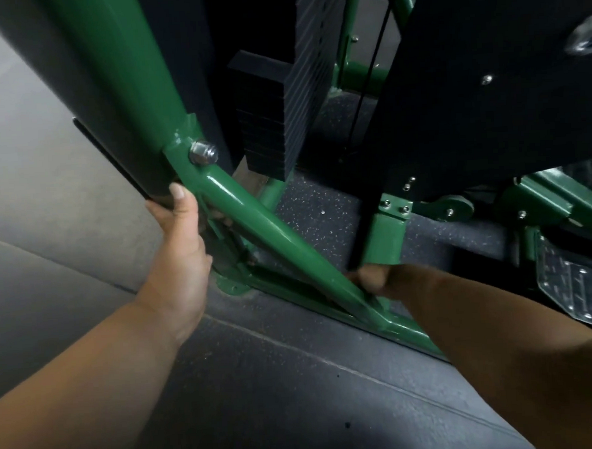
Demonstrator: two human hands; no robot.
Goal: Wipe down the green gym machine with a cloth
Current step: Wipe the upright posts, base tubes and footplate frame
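Observation:
The green gym machine (253, 219) fills the view, with a diagonal green tube running down from a bolted joint (202, 153) to the base frame. My left hand (180, 237) grips the frame just below that joint, thumb up against the black shroud's lower edge and fingers wrapped behind the green bracket. My right hand (373, 279) is low at the foot of a short green upright (386, 240), partly hidden behind the diagonal tube, its fingers curled. No cloth shows clearly; what that hand holds is hidden.
A black weight stack (282, 122) stands behind the tube. A large black cover panel (469, 95) hangs at the right, with a metal tread footplate (579, 292) below it. Speckled dark rubber floor (296, 396) lies underfoot, and a pale wall (27, 169) is on the left.

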